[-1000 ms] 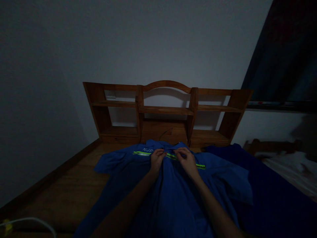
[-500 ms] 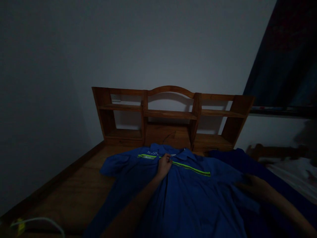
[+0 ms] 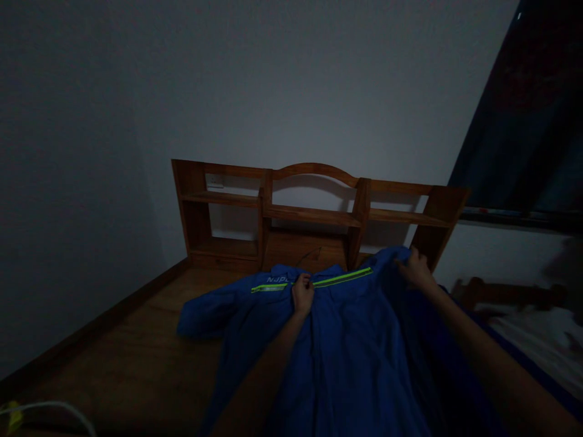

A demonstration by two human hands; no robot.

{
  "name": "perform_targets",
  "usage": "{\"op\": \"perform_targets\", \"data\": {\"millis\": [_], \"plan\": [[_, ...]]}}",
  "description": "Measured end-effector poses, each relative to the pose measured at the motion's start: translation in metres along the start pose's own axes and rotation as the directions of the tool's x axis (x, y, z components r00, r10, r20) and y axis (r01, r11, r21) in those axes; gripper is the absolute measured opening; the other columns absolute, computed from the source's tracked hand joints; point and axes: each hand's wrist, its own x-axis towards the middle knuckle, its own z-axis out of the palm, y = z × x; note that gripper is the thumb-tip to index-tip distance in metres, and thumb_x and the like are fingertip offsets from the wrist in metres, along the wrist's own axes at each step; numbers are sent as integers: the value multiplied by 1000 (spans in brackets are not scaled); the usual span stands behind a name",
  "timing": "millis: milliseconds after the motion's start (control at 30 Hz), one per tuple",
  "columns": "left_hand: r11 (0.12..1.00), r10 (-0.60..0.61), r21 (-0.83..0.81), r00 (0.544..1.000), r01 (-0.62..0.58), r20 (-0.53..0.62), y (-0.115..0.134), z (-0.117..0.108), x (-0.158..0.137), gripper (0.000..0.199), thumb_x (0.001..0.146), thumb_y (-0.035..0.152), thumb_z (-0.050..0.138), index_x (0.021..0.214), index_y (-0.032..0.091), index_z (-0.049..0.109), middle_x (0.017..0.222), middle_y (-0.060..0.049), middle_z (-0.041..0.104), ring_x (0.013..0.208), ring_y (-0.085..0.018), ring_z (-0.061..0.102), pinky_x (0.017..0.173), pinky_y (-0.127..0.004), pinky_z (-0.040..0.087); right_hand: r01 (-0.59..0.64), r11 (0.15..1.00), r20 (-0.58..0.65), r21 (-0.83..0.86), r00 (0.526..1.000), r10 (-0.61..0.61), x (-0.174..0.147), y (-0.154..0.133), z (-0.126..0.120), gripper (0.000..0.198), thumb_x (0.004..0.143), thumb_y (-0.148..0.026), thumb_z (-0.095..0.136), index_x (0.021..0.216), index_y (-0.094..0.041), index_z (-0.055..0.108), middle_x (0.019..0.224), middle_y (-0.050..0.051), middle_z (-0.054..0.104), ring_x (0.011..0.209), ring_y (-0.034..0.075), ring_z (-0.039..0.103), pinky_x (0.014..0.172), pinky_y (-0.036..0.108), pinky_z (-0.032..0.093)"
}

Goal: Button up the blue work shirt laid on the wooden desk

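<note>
A blue work shirt (image 3: 355, 340) with a bright yellow-green stripe across the chest and white letters lies spread before me, collar toward the headboard. My left hand (image 3: 303, 294) is closed on its front placket, just below the collar. Off to the right, my right hand (image 3: 415, 268) pinches the shirt at the shoulder or sleeve and holds that side raised, so the cloth hangs in folds beneath it. The other short sleeve rests flat on the wooden bed board at the left. Dim light hides the shirt's lower hem.
Behind the shirt stands a wooden headboard (image 3: 314, 212) with open shelves, against a pale wall. Bare bed board (image 3: 150, 340) extends at left. Dark blue cloth (image 3: 455, 340) lies at right, near white bedding (image 3: 542, 334). A pale cord (image 3: 54, 405) curves at lower left.
My right hand has moved up and inward, lifting the shirt's right shoulder side off the bed. My left hand keeps its grip near the collar.
</note>
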Motion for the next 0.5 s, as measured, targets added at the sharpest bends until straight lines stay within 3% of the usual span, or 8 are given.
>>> {"op": "perform_targets", "data": {"millis": [67, 133, 233, 367, 500], "plan": [[1000, -5, -23, 1000, 6, 31, -1, -4, 2, 22, 75, 16, 55, 96, 21, 61, 81, -4, 65, 79, -18, 61, 77, -28, 44, 10, 995, 70, -104, 998, -3, -20, -19, 3, 63, 77, -33, 54, 131, -7, 37, 137, 29, 29, 126, 40, 31, 91, 54, 34], [998, 7, -56, 995, -2, 99, -3, -12, 0, 27, 75, 20, 58, 102, 21, 61, 85, -4, 67, 82, -19, 62, 79, -29, 44, 144, 984, 149, -108, 981, -127, -45, -41, 0, 59, 78, -29, 53, 132, -10, 39, 141, 24, 25, 129, 37, 28, 97, 53, 31], [992, 78, -115, 970, -52, 231, -8, -26, -8, 34, 77, 24, 58, 111, 23, 59, 98, -6, 67, 91, -19, 62, 84, -30, 44, 339, 934, 284, 111, 890, -357, -86, -81, -6, 39, 83, -22, 45, 121, -15, 51, 126, 16, 48, 112, 25, 50, 94, 36, 39], [991, 128, -79, 943, -109, 306, -14, -44, -23, 23, 78, 24, 55, 99, 20, 65, 92, -7, 67, 85, -18, 62, 80, -30, 46, 366, 851, 398, 376, 766, -505, -129, -131, 5, 25, 80, -14, 45, 91, -22, 66, 95, 7, 63, 84, 17, 61, 77, 25, 43], [984, 163, 3, 904, -179, 396, -12, -56, -33, 13, 72, 27, 62, 78, 19, 70, 81, -5, 65, 74, -18, 60, 72, -28, 45, 337, 840, 419, 425, 749, -513, -151, -149, 33, 25, 72, -8, 48, 79, -22, 67, 86, 4, 66, 76, 15, 61, 69, 22, 40]]}}
